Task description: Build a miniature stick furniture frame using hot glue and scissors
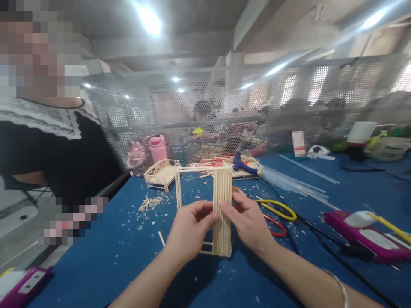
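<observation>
Upright above the blue table stands a wooden stick frame (222,184), its right part covered by a panel of several sticks side by side and its left part an open outline. My left hand (194,226) pinches the panel's left edge from the open side. On the right edge, my right hand (248,218) has its thumb across the panel's front and its fingers around the back. Both hands are closed on the frame. Behind it lie a blue glue gun (245,166) and a small stick-built model with railings (162,173).
Wood scraps (150,202) dot the blue table (128,261). To the right are yellow-handled (282,209) and red-handled (278,226) tools, clear glue sticks (295,182), and a purple power strip (369,235) with cables. A person in black (64,158) is at the left. Pink bottles (158,147) stand behind.
</observation>
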`<act>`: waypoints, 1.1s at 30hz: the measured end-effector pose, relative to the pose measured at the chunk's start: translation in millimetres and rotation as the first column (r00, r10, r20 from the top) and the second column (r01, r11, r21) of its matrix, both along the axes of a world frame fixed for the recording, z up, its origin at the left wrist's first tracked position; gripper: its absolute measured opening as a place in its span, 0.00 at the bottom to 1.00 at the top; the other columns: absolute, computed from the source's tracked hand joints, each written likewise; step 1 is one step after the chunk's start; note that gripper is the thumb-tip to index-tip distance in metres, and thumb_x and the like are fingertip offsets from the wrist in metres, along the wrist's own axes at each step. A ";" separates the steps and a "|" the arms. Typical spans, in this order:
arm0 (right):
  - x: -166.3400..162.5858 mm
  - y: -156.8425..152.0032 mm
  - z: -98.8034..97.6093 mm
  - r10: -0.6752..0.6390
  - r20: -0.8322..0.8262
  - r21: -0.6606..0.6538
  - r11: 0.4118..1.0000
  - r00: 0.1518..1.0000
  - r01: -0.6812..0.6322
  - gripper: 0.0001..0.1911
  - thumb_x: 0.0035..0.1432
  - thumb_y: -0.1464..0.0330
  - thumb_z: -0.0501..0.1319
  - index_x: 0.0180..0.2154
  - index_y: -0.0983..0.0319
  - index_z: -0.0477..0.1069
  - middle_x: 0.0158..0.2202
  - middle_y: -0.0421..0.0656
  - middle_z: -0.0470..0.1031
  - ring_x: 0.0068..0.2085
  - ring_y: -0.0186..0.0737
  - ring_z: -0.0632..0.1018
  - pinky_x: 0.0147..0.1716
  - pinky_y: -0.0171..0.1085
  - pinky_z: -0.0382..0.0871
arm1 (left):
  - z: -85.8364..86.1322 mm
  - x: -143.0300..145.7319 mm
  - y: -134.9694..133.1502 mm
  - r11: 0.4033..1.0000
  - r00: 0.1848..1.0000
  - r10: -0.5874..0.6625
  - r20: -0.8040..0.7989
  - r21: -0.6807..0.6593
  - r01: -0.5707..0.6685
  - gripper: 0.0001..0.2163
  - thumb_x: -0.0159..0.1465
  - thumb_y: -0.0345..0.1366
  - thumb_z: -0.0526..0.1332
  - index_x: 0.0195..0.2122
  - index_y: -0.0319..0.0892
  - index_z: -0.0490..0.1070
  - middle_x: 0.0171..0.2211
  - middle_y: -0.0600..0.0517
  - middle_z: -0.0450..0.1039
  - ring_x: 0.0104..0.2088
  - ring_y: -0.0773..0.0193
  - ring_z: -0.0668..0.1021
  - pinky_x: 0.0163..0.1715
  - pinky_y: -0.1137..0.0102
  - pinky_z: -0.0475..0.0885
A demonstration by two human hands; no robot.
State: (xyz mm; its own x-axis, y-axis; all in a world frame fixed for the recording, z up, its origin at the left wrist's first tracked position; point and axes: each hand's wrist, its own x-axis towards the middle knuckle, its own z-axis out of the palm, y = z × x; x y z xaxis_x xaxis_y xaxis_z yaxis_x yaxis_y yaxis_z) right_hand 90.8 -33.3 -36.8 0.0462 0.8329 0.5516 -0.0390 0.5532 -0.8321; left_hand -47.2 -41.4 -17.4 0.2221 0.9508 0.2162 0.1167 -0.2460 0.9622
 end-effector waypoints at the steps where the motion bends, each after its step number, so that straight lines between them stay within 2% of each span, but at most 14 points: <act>1: 0.4 0.0 0.8 -0.004 0.000 0.004 1.000 1.000 0.004 0.13 0.51 0.58 0.63 0.26 0.61 0.73 0.34 0.45 0.69 0.36 0.42 0.73 0.34 0.39 0.71 | -0.9 0.0 -0.1 1.000 1.000 0.002 -0.006 0.012 -0.002 0.06 0.55 0.33 0.63 0.32 0.41 0.78 0.30 0.49 0.80 0.33 0.60 0.78 0.38 0.65 0.72; 5: 0.4 -0.7 0.2 -0.002 0.043 0.015 1.000 0.999 0.001 0.13 0.53 0.59 0.62 0.25 0.61 0.74 0.31 0.45 0.71 0.35 0.42 0.73 0.35 0.40 0.70 | -1.7 0.2 0.0 0.988 0.988 0.132 0.084 0.070 -0.138 0.10 0.58 0.39 0.61 0.37 0.40 0.76 0.33 0.48 0.78 0.33 0.60 0.78 0.34 0.67 0.73; 8: -0.9 -3.1 -3.6 0.008 0.080 0.025 1.000 0.997 -0.010 0.12 0.54 0.60 0.61 0.25 0.61 0.74 0.30 0.45 0.72 0.36 0.43 0.74 0.38 0.41 0.69 | 3.0 1.7 -0.9 0.961 0.965 0.193 0.179 0.166 -0.223 0.11 0.58 0.40 0.62 0.38 0.40 0.75 0.38 0.46 0.77 0.37 0.60 0.78 0.36 0.68 0.74; 12: -2.6 -5.8 -8.5 0.009 0.102 0.050 0.999 0.995 -0.014 0.11 0.55 0.61 0.60 0.26 0.61 0.73 0.27 0.43 0.72 0.33 0.41 0.73 0.37 0.41 0.69 | 11.0 5.5 -4.1 0.966 0.959 0.135 0.251 0.181 -0.184 0.08 0.56 0.37 0.63 0.34 0.40 0.76 0.34 0.48 0.78 0.35 0.63 0.78 0.36 0.71 0.73; 15: -3.3 -6.4 -9.6 -0.025 0.122 0.086 0.996 0.992 0.014 0.11 0.55 0.62 0.60 0.24 0.61 0.71 0.26 0.42 0.72 0.31 0.40 0.73 0.34 0.39 0.69 | 13.0 7.0 -5.9 0.967 0.958 0.145 0.246 0.171 -0.190 0.06 0.55 0.34 0.64 0.32 0.40 0.77 0.31 0.50 0.79 0.32 0.65 0.78 0.35 0.72 0.73; 21: -4.0 -7.6 -8.5 -0.068 0.168 0.182 0.983 0.983 0.037 0.08 0.55 0.65 0.60 0.27 0.60 0.73 0.27 0.42 0.75 0.32 0.40 0.75 0.34 0.38 0.70 | 12.8 7.3 -5.9 0.967 0.962 0.132 0.240 0.184 -0.178 0.06 0.55 0.34 0.63 0.31 0.39 0.78 0.30 0.49 0.79 0.31 0.65 0.78 0.34 0.73 0.73; 26: -4.0 -8.4 -8.3 -0.107 0.189 0.178 0.981 0.976 0.073 0.11 0.55 0.64 0.60 0.22 0.61 0.70 0.23 0.41 0.72 0.31 0.41 0.75 0.30 0.37 0.69 | 15.1 5.9 -5.4 0.968 0.965 0.138 0.224 0.174 -0.178 0.06 0.55 0.34 0.63 0.31 0.39 0.79 0.31 0.49 0.80 0.32 0.65 0.78 0.35 0.71 0.73; 33: -2.2 -9.5 -5.6 -0.120 0.200 0.205 0.976 0.973 0.078 0.10 0.55 0.65 0.60 0.25 0.61 0.73 0.24 0.42 0.74 0.31 0.41 0.76 0.31 0.37 0.70 | 17.5 5.1 -3.9 0.970 0.960 0.143 0.241 0.158 -0.184 0.06 0.54 0.34 0.64 0.29 0.39 0.78 0.29 0.50 0.80 0.29 0.66 0.76 0.33 0.72 0.72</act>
State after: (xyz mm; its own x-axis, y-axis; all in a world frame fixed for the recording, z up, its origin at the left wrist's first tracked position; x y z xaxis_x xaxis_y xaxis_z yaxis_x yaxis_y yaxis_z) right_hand 88.6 -42.9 -42.4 -0.0110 0.7056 0.7085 0.1876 0.6974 -0.6917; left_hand -42.1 -45.3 0.0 -0.0078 0.9117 0.4108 -0.0461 -0.4107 0.9106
